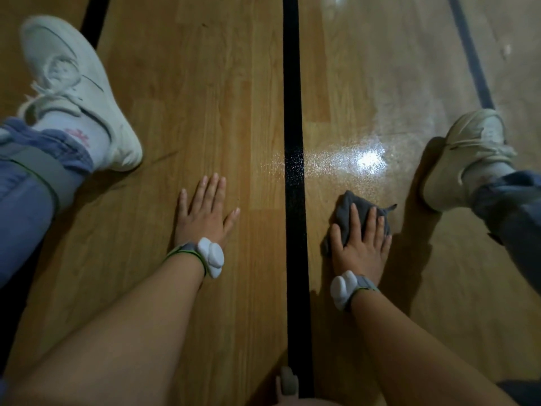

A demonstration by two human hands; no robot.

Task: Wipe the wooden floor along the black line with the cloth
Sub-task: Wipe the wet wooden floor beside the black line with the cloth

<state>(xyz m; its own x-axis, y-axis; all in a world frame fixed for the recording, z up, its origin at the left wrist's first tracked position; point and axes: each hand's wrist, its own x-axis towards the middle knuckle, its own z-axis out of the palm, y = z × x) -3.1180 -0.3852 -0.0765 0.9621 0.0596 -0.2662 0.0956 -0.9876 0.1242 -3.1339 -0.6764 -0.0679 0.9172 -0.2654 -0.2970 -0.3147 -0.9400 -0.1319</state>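
Note:
A black line (292, 112) runs straight up the middle of the wooden floor (205, 98). Just right of the line lies a crumpled grey cloth (348, 208). My right hand (361, 244) presses flat on the cloth with straight fingers, covering its near part. My left hand (205, 213) rests flat on the bare wood left of the line, fingers spread, holding nothing. Both wrists carry a white device on a grey strap.
My legs are spread on either side: a white shoe (76, 89) at the upper left, another shoe (465, 159) at the right. A bright glare (370, 161) shines on the floor beyond the cloth. Two more dark lines (471, 54) cross the floor further out.

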